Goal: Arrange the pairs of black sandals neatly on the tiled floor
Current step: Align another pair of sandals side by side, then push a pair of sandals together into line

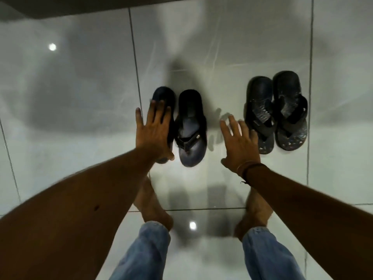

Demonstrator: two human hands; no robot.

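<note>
Two pairs of black sandals lie on the glossy grey tiled floor (pixel 80 98). In the middle pair, one sandal (pixel 190 128) lies fully in view with its strap up, and its mate (pixel 164 96) beside it on the left is largely covered by my left hand (pixel 154 130), fingers spread flat over it. The right pair, a speckled sandal (pixel 259 110) and its twin (pixel 290 110), lies side by side with toes toward me. My right hand (pixel 238 142) hovers open between the two pairs, holding nothing; a thread band circles its wrist.
My bare feet (pixel 155 205) and jeans cuffs (pixel 260 241) stand just behind the sandals. A dark ledge or wall base (pixel 60 7) runs along the top edge. Grout lines (pixel 135 63) divide the tiles, and light spots reflect on them.
</note>
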